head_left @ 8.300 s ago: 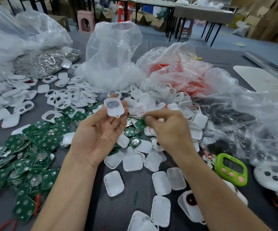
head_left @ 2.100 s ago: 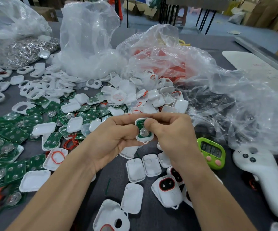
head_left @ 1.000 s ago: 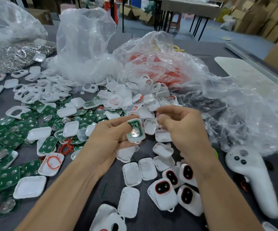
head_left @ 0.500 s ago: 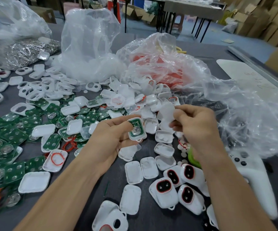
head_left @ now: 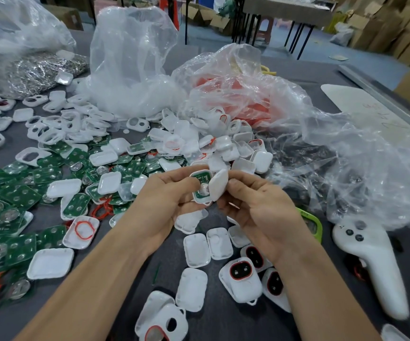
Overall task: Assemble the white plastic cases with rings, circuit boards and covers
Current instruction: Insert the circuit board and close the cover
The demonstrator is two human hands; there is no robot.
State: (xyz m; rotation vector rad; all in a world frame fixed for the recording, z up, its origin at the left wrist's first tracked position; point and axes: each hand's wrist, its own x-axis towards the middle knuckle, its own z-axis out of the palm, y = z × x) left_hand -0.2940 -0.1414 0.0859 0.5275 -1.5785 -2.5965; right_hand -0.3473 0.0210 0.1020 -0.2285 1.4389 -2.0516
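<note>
My left grip [head_left: 164, 200] pinches the case [head_left: 199, 197], board [head_left: 202, 177] face up, long axis running twelve to six, while my right grip [head_left: 260, 207] holds the cover [head_left: 219, 185] on edge at its three o'clock, seemingly touching the rim, ready to fold over.

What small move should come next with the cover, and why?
Probably the right hand should lower the white cover flat onto the case and press: the left hand holds the case with its green circuit board exposed, and the cover stands tilted at its right edge.
</note>
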